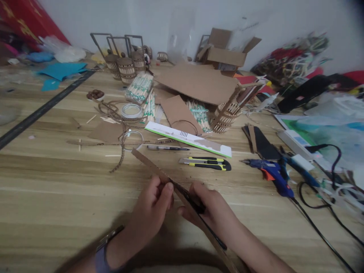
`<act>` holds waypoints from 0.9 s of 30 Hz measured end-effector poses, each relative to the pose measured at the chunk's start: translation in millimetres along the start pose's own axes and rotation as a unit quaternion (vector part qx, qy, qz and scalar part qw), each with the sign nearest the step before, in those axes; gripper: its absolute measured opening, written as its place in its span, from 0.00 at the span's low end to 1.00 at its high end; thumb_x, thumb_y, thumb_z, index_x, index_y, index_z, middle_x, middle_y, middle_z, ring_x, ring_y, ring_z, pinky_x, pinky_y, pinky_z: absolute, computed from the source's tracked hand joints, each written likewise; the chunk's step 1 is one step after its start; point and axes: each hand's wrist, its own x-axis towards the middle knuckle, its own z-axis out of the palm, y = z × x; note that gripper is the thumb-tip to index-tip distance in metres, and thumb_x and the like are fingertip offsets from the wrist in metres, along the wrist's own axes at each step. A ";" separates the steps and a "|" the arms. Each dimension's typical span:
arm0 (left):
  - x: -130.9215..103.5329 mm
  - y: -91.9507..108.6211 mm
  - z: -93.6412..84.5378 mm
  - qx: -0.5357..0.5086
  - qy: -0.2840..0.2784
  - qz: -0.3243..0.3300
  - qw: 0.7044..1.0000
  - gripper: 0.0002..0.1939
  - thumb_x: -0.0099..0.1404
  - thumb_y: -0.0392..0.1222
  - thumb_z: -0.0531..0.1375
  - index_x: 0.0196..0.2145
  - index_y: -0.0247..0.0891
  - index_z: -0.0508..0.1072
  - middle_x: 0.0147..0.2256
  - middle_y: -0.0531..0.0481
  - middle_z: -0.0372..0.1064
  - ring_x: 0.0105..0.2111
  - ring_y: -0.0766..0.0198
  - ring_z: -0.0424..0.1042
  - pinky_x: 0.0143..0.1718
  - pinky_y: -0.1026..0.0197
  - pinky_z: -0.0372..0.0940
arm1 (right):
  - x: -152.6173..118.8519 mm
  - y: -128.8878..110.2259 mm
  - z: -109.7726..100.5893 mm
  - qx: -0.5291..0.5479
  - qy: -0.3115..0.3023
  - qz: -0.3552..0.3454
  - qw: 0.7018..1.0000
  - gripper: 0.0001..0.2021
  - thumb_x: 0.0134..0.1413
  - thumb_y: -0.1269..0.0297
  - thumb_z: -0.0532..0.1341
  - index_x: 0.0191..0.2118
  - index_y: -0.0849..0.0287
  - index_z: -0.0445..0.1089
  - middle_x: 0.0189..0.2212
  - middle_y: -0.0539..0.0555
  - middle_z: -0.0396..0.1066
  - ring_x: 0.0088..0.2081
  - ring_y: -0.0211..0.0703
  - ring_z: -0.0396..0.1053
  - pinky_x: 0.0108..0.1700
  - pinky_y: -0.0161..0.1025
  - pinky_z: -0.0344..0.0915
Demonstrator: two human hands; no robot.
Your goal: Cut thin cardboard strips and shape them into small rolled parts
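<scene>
My left hand (155, 206) pinches a long narrow cardboard strip (150, 165) between thumb and fingers. The strip slants from the middle of the table down toward my body at lower right. My right hand (212, 208) is closed around black-handled scissors (213, 232), partly hidden by the fingers and lying along the strip. Their blades meet the strip close to my left fingertips. Beyond my hands lie a yellow-and-black utility knife (210, 163), a pen (167, 148) and a white strip with a green edge (187, 139).
A blue glue gun (270, 172) with its cord lies at right. Further back are cardboard sheets (199, 81), bundled sticks (139, 87), small bucket models (126, 70) and an open box (226, 57). Braided cord (122, 151) and tape rings (132, 110) lie left of centre.
</scene>
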 end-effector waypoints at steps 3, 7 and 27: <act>1.5 2.4 1.0 0.000 0.005 0.001 1.000 0.15 0.69 0.53 0.52 0.30 0.40 0.61 0.19 0.60 0.58 0.20 0.69 0.61 0.21 0.66 0.54 | 0.8 0.5 1.4 0.004 0.003 -0.003 1.000 0.20 0.52 0.49 0.61 0.26 0.53 0.50 0.18 0.41 0.52 0.21 0.33 0.50 0.21 0.30 0.45; 2.4 0.8 1.9 -0.006 0.006 -0.001 1.000 0.15 0.69 0.53 0.52 0.31 0.40 0.61 0.19 0.60 0.59 0.20 0.69 0.61 0.22 0.66 0.55 | 1.4 0.9 2.8 0.005 0.004 0.005 1.000 0.20 0.53 0.47 0.60 0.26 0.53 0.50 0.18 0.41 0.53 0.21 0.34 0.50 0.22 0.31 0.46; -0.2 -1.3 2.1 -0.011 -0.016 -0.002 1.000 0.15 0.69 0.53 0.52 0.32 0.40 0.63 0.20 0.59 0.58 0.20 0.68 0.59 0.21 0.66 0.55 | 1.8 0.0 7.8 0.024 0.023 0.001 0.999 0.15 0.50 0.57 0.62 0.27 0.53 0.51 0.18 0.41 0.56 0.20 0.33 0.50 0.21 0.30 0.46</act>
